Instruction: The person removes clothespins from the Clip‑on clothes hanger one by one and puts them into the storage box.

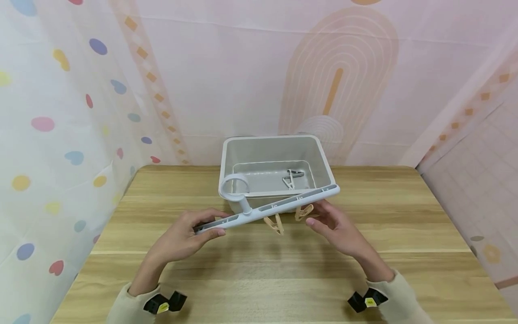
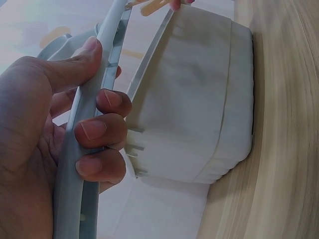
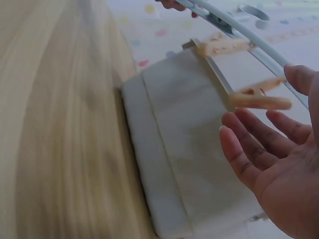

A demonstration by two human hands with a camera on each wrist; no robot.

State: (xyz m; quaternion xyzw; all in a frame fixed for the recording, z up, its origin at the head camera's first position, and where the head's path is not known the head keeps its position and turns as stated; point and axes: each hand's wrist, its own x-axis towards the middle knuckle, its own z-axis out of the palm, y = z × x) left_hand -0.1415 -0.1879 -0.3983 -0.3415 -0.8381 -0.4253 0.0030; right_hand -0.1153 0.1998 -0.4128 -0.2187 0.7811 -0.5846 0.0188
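A pale grey clip hanger (image 1: 252, 216) with a round ring hook (image 1: 231, 197) is held tilted in front of a grey bin, its right end higher. My left hand (image 1: 180, 238) grips the bar's left end, thumb on one side and fingers curled round the other, as the left wrist view shows. Two peach clips hang under the bar: one near its middle (image 1: 279, 223), the other (image 1: 304, 212) farther right. My right hand (image 1: 340, 231) is beside the right clip, fingers loosely spread and holding nothing; its thumb (image 3: 300, 78) is close to the bar.
The grey bin (image 1: 273, 140) stands at the table's back edge, with grey clips (image 1: 291, 180) inside on the right. A patterned curtain (image 1: 243, 81) hangs behind the wooden table (image 1: 259, 279). Both wrists wear small black cameras.
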